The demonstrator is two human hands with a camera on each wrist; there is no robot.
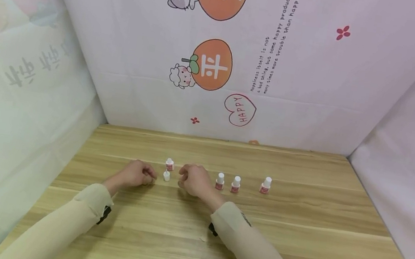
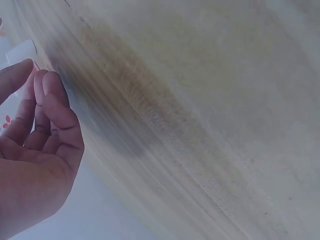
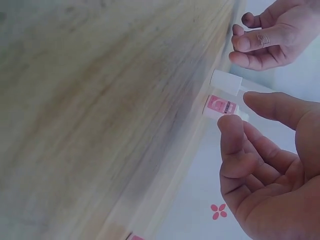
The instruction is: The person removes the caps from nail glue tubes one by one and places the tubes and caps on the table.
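A small white bottle [image 1: 169, 164] with a pink label stands uncapped on the table. Just in front of it, apart from it, a white cap [image 1: 166, 176] stands with a thin stem pointing up, clearer in the right wrist view as a cap [image 3: 226, 82] beside the labelled bottle [image 3: 220, 105]. My left hand [image 1: 138, 174] rests by the table to the left of the cap, fingers loosely bent and nothing held. On the cap's right is my right hand [image 1: 196, 180], thumb and fingers apart around bare air. The left wrist view shows my left hand [image 2: 45, 135] close to the cap.
Right of my right hand stand two capped bottles [image 1: 220, 181] of the same kind, side by side. A further capped bottle [image 1: 265, 185] is farther right. A printed white cloth [image 1: 302, 72] hangs behind the wooden table [image 1: 181, 243], with pale cloth walls on both sides.
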